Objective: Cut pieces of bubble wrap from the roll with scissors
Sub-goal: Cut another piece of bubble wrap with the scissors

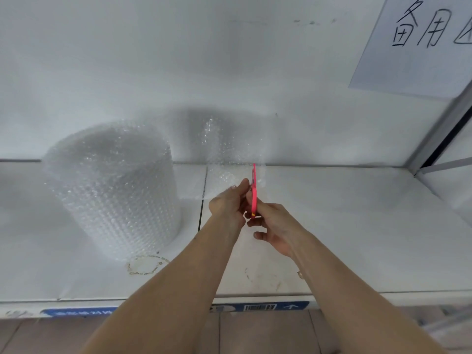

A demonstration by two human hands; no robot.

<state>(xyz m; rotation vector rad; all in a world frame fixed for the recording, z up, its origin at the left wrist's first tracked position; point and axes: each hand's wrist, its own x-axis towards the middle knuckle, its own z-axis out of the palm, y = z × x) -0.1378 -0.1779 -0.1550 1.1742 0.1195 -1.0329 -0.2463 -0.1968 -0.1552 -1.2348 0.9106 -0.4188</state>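
Observation:
A big roll of clear bubble wrap stands upright on the white shelf, left of centre. A loose sheet of bubble wrap runs from it to the right, rising against the back wall. My left hand pinches the near edge of that sheet. My right hand grips the pink scissors, which stand edge-on and point away from me into the sheet, just right of my left fingers. The blades are hard to make out.
A white wall backs the shelf. A paper sign with handwritten characters hangs at upper right beside a metal frame post. A stain ring marks the shelf near the roll. The shelf's front edge carries blue labels.

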